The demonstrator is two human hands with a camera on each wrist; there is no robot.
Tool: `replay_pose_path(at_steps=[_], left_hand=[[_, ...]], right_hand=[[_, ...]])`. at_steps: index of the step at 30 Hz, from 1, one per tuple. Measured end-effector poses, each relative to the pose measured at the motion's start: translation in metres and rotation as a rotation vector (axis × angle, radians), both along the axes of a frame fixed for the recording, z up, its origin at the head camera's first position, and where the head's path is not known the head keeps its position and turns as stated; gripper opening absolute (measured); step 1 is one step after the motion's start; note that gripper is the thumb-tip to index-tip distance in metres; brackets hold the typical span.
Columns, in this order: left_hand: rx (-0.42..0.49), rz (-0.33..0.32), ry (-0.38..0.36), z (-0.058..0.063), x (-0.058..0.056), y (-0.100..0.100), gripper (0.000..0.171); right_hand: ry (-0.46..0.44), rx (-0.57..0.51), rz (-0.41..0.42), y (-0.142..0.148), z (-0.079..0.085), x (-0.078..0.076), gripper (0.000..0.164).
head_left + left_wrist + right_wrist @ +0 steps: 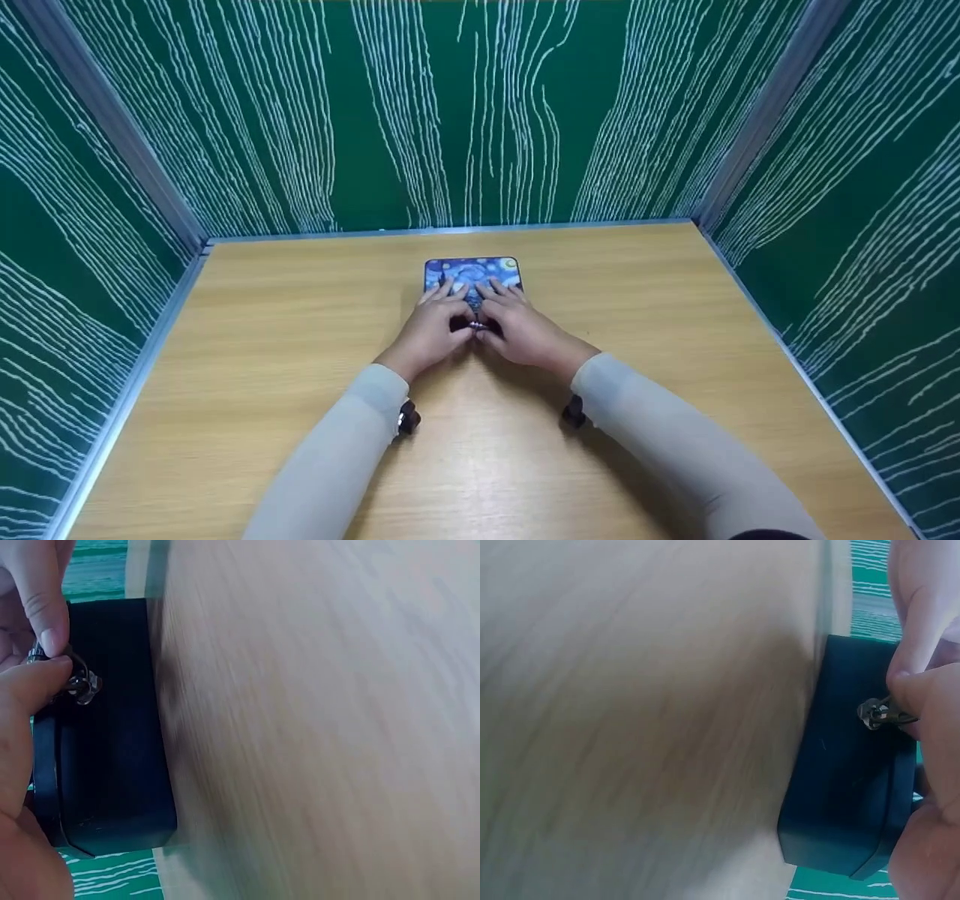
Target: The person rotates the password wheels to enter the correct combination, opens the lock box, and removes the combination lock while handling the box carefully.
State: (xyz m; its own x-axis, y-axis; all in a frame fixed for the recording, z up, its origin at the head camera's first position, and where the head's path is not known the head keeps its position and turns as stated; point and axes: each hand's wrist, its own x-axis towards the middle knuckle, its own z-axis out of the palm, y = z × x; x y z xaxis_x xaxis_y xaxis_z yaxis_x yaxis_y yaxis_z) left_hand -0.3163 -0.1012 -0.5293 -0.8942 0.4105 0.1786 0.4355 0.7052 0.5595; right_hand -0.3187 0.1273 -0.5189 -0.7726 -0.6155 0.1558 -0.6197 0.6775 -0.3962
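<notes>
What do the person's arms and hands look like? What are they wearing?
The left sleeve and right sleeve are long, plain and pale greyish, reaching the wrists. Small, dark, chunky gadgets show at the left wrist and right wrist. The left hand and right hand are bare, with no gloves.

A dark rectangular box (112, 754) was observed closed and flat on the wooden tabletop (300, 300), toward the far edge, its round-cornered lid (474, 271) printed with blue swirls, a silvery clasp (91, 687) being mounted centrally on the near side, partly obscured.
</notes>
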Motion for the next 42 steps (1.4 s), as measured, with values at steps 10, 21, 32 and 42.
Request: replay_pose_path(at_steps=[10,21,32,42], left_hand=[[0.034,0.02,-0.024,-0.0037,0.001,0.002,0.014],[0.03,0.031,-0.034,-0.0085,0.0014,0.0036,0.013],[0.072,0.019,-0.009,-0.0047,-0.0004,0.0013,0.015],[0.074,0.037,-0.049,-0.0024,0.0007,0.0014,0.012]], right_hand=[[-0.024,0.018,-0.001,0.0027,-0.001,-0.0016,0.018],[-0.02,0.065,0.003,0.0049,-0.0031,0.0,0.024],[-0.016,-0.06,0.045,0.0042,0.0002,-0.0051,0.017],[-0.048,-0.06,0.003,0.0039,0.0,-0.0029,0.013]])
